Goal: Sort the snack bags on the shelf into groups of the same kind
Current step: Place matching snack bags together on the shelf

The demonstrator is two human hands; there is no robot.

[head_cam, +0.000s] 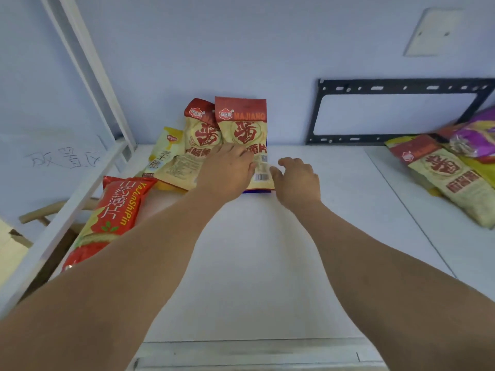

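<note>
No grip is closed: the left hand [227,167] is laid flat on two cream-and-red foil snack bags [242,129] leaning upright against the wall; the right hand [298,180] is spread open just beside them on the white shelf [267,250].

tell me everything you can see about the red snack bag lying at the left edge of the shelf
The red snack bag is a glossy, puffy plastic pack, red with a yellow band and white characters, yellow lettering and a small green leaf mark. It lies flat, face up, running lengthwise along the white shelf, near its left edge. It looks sealed. The left forearm crosses in front of its near right edge; neither hand touches it. Its far corner sits close to the beige bags.
</note>
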